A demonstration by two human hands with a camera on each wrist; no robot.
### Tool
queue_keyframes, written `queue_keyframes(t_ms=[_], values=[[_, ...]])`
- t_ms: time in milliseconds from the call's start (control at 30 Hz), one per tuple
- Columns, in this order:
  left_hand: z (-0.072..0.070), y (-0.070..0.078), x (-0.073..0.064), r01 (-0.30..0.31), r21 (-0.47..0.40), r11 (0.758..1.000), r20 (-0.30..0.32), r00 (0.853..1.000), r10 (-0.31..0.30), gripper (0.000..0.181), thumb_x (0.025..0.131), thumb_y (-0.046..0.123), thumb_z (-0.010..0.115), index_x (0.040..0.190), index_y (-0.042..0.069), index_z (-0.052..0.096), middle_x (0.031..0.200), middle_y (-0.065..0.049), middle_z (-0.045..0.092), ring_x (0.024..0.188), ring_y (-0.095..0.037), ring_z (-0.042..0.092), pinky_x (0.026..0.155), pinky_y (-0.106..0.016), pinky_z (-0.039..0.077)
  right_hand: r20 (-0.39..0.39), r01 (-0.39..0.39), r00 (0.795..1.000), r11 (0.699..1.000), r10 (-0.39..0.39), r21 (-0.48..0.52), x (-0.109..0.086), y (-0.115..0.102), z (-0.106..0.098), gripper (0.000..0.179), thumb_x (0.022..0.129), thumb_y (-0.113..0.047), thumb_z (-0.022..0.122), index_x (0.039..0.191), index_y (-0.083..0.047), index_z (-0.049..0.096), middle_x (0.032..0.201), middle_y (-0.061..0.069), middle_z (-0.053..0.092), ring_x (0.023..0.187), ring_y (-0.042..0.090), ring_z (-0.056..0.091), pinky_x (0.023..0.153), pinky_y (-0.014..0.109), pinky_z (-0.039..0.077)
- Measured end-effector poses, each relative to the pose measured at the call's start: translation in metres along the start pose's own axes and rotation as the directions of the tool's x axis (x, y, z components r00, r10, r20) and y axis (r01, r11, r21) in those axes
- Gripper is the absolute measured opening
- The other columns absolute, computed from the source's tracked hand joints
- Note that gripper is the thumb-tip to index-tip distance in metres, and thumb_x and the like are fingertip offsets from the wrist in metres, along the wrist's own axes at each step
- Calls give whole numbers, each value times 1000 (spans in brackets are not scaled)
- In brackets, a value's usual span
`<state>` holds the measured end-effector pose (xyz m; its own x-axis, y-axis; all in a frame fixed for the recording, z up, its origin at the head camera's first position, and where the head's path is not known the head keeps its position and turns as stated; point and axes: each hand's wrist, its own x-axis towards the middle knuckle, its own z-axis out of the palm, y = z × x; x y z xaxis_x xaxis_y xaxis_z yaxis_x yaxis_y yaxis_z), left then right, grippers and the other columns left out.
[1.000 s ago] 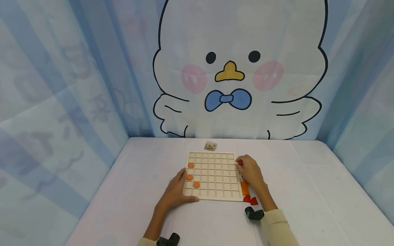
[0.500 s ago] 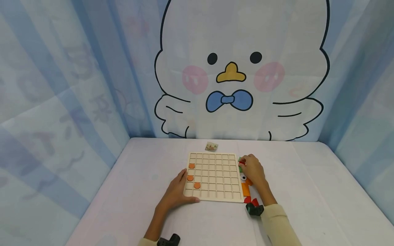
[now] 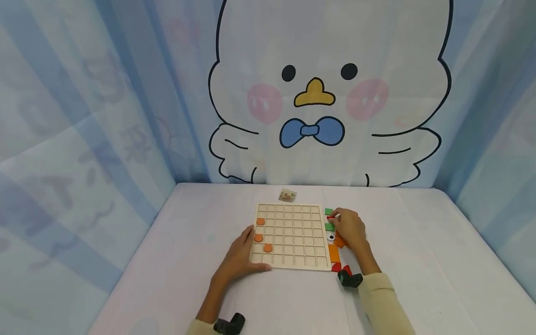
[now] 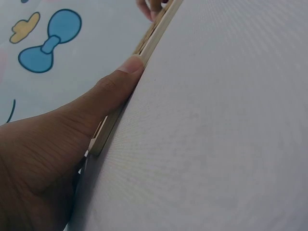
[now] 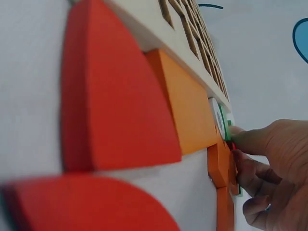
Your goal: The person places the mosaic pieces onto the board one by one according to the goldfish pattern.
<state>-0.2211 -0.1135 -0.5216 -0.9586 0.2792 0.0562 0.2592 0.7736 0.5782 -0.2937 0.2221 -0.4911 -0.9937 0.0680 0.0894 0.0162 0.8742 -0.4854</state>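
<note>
A square wooden grid board [image 3: 293, 237] lies on the table with three orange discs [image 3: 268, 248] in cells toward its left side. My left hand [image 3: 240, 257] rests at the board's near left corner, fingers along the left edge and thumb [image 4: 113, 89] on the front edge. Just off the right edge, my right hand [image 3: 350, 228] pinches a small red piece [image 5: 233, 146] between thumb and fingertips; much of the piece is hidden. Green pieces [image 3: 329, 227] and a white piece with an eye shape [image 3: 331, 236] lie beside the fingers.
Orange pieces [image 3: 333, 253] and red curved-edged pieces [image 5: 125, 106] line the board's right side. A small patterned card [image 3: 287, 195] lies behind the board. Black wrist cameras [image 3: 350, 279] sit on both wrists. A curtain with a cartoon bird [image 3: 314, 153] hangs behind the table.
My right hand has shifted slightly right, away from the board's edge, uncovering green pieces and the eye piece. The left hand stays at the board's corner.
</note>
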Motion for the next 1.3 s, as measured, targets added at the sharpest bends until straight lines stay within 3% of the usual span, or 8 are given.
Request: queue_keyframes(t_ms=[233, 500, 667, 800, 1067, 1300], values=[[-2, 3, 0, 2, -20, 1000, 4, 1000, -2, 125, 65, 65, 81, 155, 1, 20, 162, -15, 19, 145, -35, 30, 114, -52, 33, 32, -63, 998, 996, 61, 64, 0, 4, -5, 26, 93, -19, 67, 107, 3, 67, 95, 17, 67, 72, 22, 55, 59, 27, 45], [-3, 4, -1, 8, 3, 1000, 11, 1000, -8, 125, 65, 65, 80, 155, 3, 20, 162, -15, 19, 145, -35, 29, 114, -52, 33, 123, -24, 992, 997, 15, 71, 1, 7, -10, 30, 92, -11, 65, 123, -9, 66, 117, 23, 57, 59, 18, 52, 48, 24, 47], [-3, 4, -2, 4, 1, 1000, 9, 1000, -4, 125, 65, 65, 80, 155, 3, 20, 162, -15, 19, 146, -35, 29, 115, -51, 33, 115, 2, 993, 999, -8, 51, 0, 7, -10, 29, 91, -14, 68, 120, -9, 68, 107, 19, 61, 66, 19, 51, 50, 24, 45], [-2, 3, 0, -8, 2, 1000, 9, 1000, 8, 126, 65, 65, 81, 155, 2, 20, 162, -16, 19, 145, -35, 29, 115, -51, 33, 106, 7, 994, 999, -12, 45, 0, 9, -9, 30, 90, -19, 71, 118, -8, 68, 100, 15, 62, 72, 21, 53, 55, 25, 45], [1, 1, 1, -5, 12, 1000, 4, 1000, 5, 127, 64, 66, 80, 155, 1, 20, 162, -15, 19, 146, -35, 29, 115, -51, 33, 68, 55, 996, 998, -56, 28, -1, 12, -7, 26, 90, -17, 71, 114, -8, 71, 118, 21, 59, 90, 28, 53, 76, 38, 52], [1, 1, 1, 4, 11, 1000, 1, 1000, -4, 126, 64, 66, 80, 155, 2, 20, 162, -15, 19, 146, -34, 29, 115, -50, 33, 90, 84, 992, 996, -84, 4, 4, 13, -5, 25, 90, -14, 71, 113, -6, 71, 118, 19, 62, 98, 30, 49, 86, 44, 50]])
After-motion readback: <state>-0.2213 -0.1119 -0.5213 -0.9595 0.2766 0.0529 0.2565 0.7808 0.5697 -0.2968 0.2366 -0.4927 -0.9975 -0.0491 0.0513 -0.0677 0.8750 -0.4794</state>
